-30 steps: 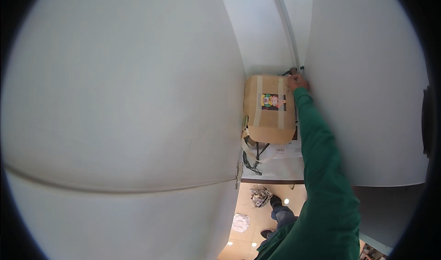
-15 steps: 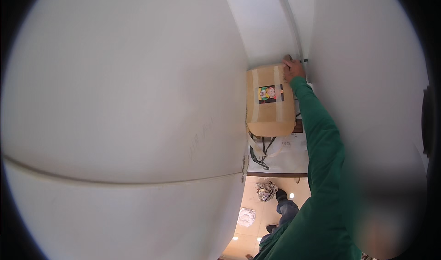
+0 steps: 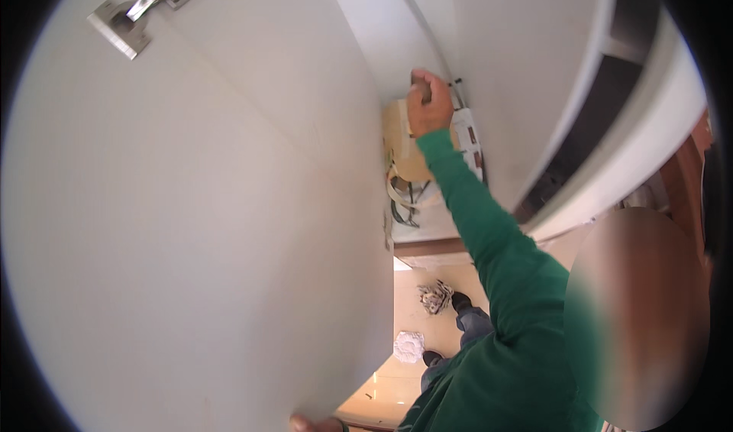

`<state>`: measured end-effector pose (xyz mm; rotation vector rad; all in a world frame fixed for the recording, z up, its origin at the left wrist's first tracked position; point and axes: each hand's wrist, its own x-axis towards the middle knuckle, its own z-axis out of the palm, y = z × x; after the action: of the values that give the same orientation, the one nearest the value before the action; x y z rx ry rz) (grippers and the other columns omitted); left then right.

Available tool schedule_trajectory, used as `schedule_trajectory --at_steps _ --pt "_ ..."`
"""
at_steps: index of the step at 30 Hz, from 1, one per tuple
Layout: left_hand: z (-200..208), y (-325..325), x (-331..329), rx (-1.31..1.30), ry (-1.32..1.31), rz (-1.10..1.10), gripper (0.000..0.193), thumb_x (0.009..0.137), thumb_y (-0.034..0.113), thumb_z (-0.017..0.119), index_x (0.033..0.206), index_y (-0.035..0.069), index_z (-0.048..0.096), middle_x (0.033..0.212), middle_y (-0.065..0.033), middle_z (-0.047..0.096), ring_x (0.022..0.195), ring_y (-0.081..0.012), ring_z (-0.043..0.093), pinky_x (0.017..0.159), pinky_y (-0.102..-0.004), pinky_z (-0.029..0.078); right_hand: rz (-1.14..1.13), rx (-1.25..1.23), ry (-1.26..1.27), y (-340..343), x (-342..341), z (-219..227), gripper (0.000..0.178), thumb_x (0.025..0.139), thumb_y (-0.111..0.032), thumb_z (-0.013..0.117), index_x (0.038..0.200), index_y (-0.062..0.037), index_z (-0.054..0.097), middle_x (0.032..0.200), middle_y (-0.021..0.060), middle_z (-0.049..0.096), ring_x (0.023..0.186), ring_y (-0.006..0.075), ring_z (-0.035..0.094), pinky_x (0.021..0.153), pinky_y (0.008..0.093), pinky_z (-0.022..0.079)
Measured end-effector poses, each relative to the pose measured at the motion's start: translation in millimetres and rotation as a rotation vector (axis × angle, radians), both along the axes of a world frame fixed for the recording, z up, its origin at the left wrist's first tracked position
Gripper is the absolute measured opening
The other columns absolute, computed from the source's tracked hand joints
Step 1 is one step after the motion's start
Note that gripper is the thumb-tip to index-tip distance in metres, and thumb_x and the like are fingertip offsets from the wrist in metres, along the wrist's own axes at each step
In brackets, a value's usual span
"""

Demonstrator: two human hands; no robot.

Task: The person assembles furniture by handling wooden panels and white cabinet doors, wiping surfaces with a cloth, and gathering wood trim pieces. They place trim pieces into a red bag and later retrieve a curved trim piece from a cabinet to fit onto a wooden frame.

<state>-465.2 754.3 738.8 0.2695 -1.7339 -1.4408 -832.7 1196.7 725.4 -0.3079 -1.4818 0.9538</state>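
Note:
My right hand point(image 3: 431, 105), on a green-sleeved arm, reaches into a white cabinet. Its fingers are curled round a small brown object point(image 3: 420, 88), mostly hidden by the hand. Beneath and behind it stands a tan case point(image 3: 398, 130) with pale straps, partly covered by my hand and forearm. At the lower edge of the picture, part of my left hand point(image 3: 311, 423) shows. It grips the edge of a big white cabinet door point(image 3: 229, 226), with one digit over the face; the other fingers are out of sight.
A metal hinge point(image 3: 126, 27) sits on the door at upper left. White boxes point(image 3: 470, 138) stand beside the case. To the right is another white panel point(image 3: 519, 73). A crumpled grey cloth point(image 3: 436, 297) and a white cloth point(image 3: 409, 346) lie on the tiled floor by my feet.
My view has shifted, bringing the hinge and my left hand in. My right hand has come away from the case's far corner and now hangs in front of it, still holding the brown object.

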Motion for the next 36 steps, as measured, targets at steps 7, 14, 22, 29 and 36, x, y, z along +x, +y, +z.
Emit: schedule_trajectory --at_steps 7,14,22,29,36 --pt "62.8 47.4 29.9 0.087 -0.120 -0.590 0.039 0.083 0.014 0.080 0.113 -0.006 0.066 0.113 -0.0169 0.066 0.106 -0.0261 0.062 0.096 -0.0409 0.050 0.618 0.375 -0.619 -115.3 310.9 -91.4 0.021 0.085 -0.019 0.072 0.104 -0.0082 0.072 0.092 0.0155 0.068 0.086 0.0374 0.067 0.076 0.0484 0.056" --pt "84.0 105.0 40.7 -0.550 -0.015 -0.884 0.071 0.083 0.006 0.083 0.138 -0.005 0.040 0.130 -0.0191 0.051 0.107 -0.0245 0.061 0.092 -0.0362 0.054 0.599 0.254 -1.357 -63.2 537.9 -197.2 0.031 0.085 -0.026 0.065 0.110 -0.0104 0.075 0.098 0.0180 0.074 0.091 0.0383 0.071 0.083 0.0506 0.058" --pt "74.0 245.9 26.1 -0.252 0.077 -0.808 0.060 0.082 0.013 0.088 0.119 0.004 0.041 0.104 -0.0086 0.047 0.086 -0.0172 0.054 0.071 -0.0299 0.049 0.246 -0.193 -1.838 24.7 743.6 -325.6 0.046 0.087 -0.043 0.060 0.108 -0.0049 0.077 0.109 0.0210 0.075 0.104 0.0397 0.071 0.095 0.0486 0.056" --pt "58.4 351.5 -4.9 -0.332 0.159 -0.652 0.054 0.087 0.027 0.087 0.118 0.002 0.049 0.107 -0.0066 0.046 0.089 -0.0175 0.045 0.071 -0.0311 0.042 -0.212 -1.127 -1.883 46.3 939.2 -375.0 0.048 0.087 -0.040 0.061 0.115 -0.0044 0.077 0.121 0.0215 0.074 0.117 0.0346 0.070 0.099 0.0417 0.056" --pt "16.7 373.5 -80.7 -0.288 0.514 -0.657 0.052 0.078 0.010 0.093 0.105 0.004 0.049 0.107 -0.0061 0.043 0.091 -0.0199 0.041 0.077 -0.0356 0.042 0.175 -1.139 -2.252 113.5 1022.1 -395.3 0.060 0.079 -0.040 0.077 0.131 -0.0103 0.068 0.135 0.0158 0.067 0.124 0.0299 0.066 0.101 0.0419 0.054"
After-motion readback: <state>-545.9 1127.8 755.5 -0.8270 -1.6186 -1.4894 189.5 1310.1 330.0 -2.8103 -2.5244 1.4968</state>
